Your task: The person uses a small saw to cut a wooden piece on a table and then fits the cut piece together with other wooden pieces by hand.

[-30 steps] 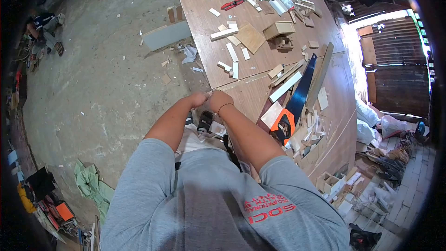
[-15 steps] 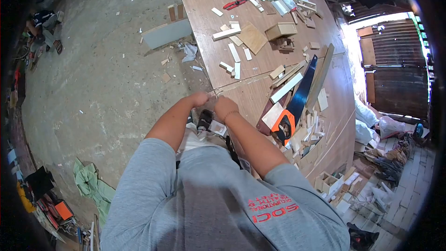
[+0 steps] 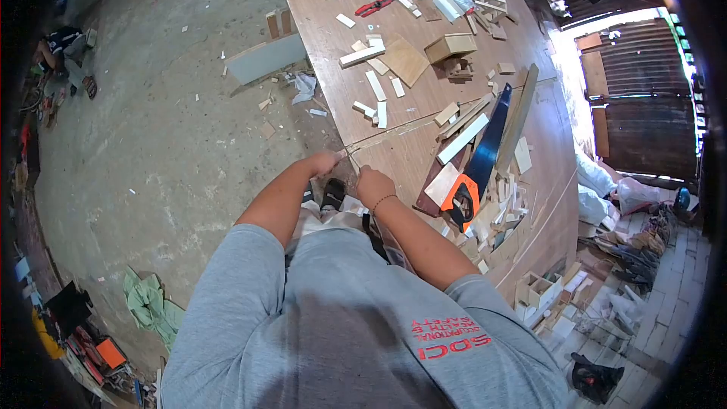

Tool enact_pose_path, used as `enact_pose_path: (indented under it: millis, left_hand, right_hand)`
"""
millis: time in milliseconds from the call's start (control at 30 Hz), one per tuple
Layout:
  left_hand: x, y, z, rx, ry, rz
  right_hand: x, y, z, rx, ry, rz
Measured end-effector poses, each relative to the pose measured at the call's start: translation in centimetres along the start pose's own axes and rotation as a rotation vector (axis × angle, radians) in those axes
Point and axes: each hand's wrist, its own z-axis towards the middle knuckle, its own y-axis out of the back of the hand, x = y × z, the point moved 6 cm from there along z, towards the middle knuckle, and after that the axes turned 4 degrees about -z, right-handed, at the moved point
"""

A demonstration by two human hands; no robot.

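Note:
At the near corner of the wooden table, my left hand is closed, pinching something thin and small near the edge. My right hand, a beaded bracelet at its wrist, is closed round a thin, light stick-like piece that points up toward the left hand's fingertips. The two pieces seem to meet or cross at the corner; their kind is too small to make out. To the right of my right hand lies a handsaw with an orange and black handle, resting on wood strips.
Wood offcuts, a plywood square, a small wooden box and red-handled pliers lie farther up the table. A grey board leans beside it. Another person sits at far left. Green cloth lies on the floor.
My right hand has moved slightly down and right, away from the left hand, so the thin piece between them now shows. The view has shifted a little.

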Motion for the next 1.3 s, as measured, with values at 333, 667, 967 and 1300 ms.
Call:
enact_pose_path:
  millis: [333,667,967,1300]
  left_hand:
    - [0.0,0.6,0.1,0.012,0.028,0.032]
    - [0.5,0.3,0.7,0.003,-0.062,0.094]
    - [0.0,0.4,-0.3,-0.040,0.018,0.005]
    - [1.9,0.0,2.4,0.011,-0.059,0.071]
  right_hand:
    - [1.0,-0.2,1.6,-0.053,0.021,0.034]
    - [1.7,-0.7,4.3,-0.030,0.046,0.086]
    - [2.2,-0.4,3.9,0.079,0.058,0.036]
    - [2.3,0.7,4.5,0.038,0.017,0.077]
